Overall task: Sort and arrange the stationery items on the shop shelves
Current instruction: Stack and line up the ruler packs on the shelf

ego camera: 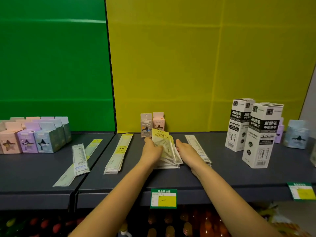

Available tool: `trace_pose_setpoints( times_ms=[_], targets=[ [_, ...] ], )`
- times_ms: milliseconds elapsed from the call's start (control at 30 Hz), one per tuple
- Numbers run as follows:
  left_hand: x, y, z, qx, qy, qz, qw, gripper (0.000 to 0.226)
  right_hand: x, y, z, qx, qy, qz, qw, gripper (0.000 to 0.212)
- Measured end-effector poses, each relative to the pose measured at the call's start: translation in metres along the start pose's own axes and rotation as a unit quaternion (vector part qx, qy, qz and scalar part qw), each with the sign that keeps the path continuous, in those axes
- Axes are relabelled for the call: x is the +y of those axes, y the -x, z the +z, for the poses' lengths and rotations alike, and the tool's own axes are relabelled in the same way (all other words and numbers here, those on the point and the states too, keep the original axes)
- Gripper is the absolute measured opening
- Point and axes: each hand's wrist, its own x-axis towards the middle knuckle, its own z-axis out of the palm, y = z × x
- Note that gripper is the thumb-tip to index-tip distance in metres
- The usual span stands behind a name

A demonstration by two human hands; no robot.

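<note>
We hold a bundle of flat packets [166, 147] between our two hands near the middle of the dark grey shelf [213, 171], with its top edge tilted up towards the yellow back wall. Our left hand [153, 148] grips the bundle's left side, fingers curled over the front packet. Our right hand [185, 148] lies against its right edge, thumb up. Its fingers are hidden behind the packets, so we cannot tell how it grips.

The packets are thin, glossy, white and pale yellow sleeves. The lower ones fan out flat on the shelf.

Left of the bundle lies a neat pile of ruler packets [114, 154], long and narrow. Just right of our right hand lies another ruler packet [198, 149], partly covered by the wrist. Two tall white-and-black refill boxes [263, 134] stand upright towards the right end.

Pastel star-window boxes [25, 142] crowd the left end, cut off by the frame. A green price tag [163, 198] hangs on the front edge, and its writing is too blurred to read.
</note>
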Motion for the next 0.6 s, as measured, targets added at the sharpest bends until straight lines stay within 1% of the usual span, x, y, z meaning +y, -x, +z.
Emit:
trace_pose_setpoints(
  times_ms=[133,200,267,333,400,533,600],
  targets=[
    [-0.001,0.001,0.004,0.015,-0.117,0.015,0.993,0.039,0.005,-0.004,0.001,-0.016,-0.029,0.004,0.999,0.064],
    [-0.003,0.001,0.004,0.005,-0.144,0.010,0.990,0.041,0.000,0.001,0.002,-0.019,-0.082,0.023,0.996,0.060],
    [-0.007,0.000,0.004,-0.027,-0.140,-0.001,0.990,0.044,-0.005,0.008,-0.001,-0.032,-0.142,0.036,0.989,0.054],
    [-0.011,-0.001,0.005,-0.053,-0.128,-0.005,0.990,0.047,-0.010,0.014,-0.006,-0.046,-0.198,0.035,0.978,0.053],
    [-0.011,-0.001,0.004,-0.056,-0.113,-0.017,0.992,0.048,-0.015,0.017,-0.006,-0.054,-0.250,0.037,0.966,0.054],
    [-0.012,-0.003,0.002,-0.074,-0.058,-0.046,0.994,0.046,-0.004,0.000,0.010,-0.066,-0.263,0.051,0.961,0.056],
    [-0.014,-0.003,-0.001,-0.094,-0.038,-0.055,0.993,0.047,-0.002,-0.004,0.017,-0.074,-0.261,0.042,0.962,0.056]
  ],
)
